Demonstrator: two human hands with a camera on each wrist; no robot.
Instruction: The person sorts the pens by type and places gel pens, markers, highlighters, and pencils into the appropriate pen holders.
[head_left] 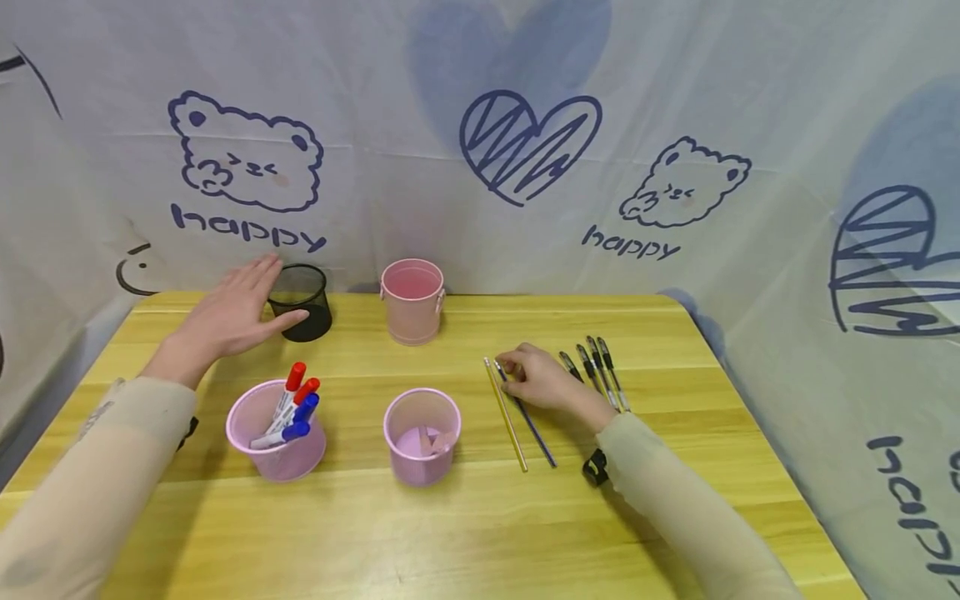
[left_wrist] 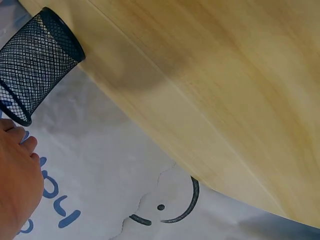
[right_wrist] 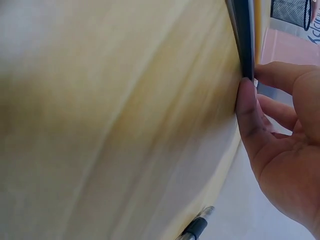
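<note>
My right hand (head_left: 546, 380) pinches a dark blue pencil (head_left: 534, 427) near its far end, between thumb and index finger. The right wrist view shows the same pinch on the dark pencil (right_wrist: 243, 37). Just left of it lies a yellow pencil (head_left: 506, 417). My left hand (head_left: 232, 312) is at a black mesh pen cup (head_left: 311, 321), its fingers extended along the left side and the thumb across the front. In the left wrist view, the fingers are close to the rim of the mesh cup (left_wrist: 37, 62); whether they touch it I cannot tell.
Several black pens (head_left: 600, 367) lie right of my right hand. A pink bucket (head_left: 415, 317) stands at the back. Nearer are a pink basket (head_left: 288, 467) with red and blue markers (head_left: 292, 408) and another pink basket (head_left: 420, 475) holding small pink pieces (head_left: 437, 442). A printed cloth (head_left: 390, 167) hangs behind the table.
</note>
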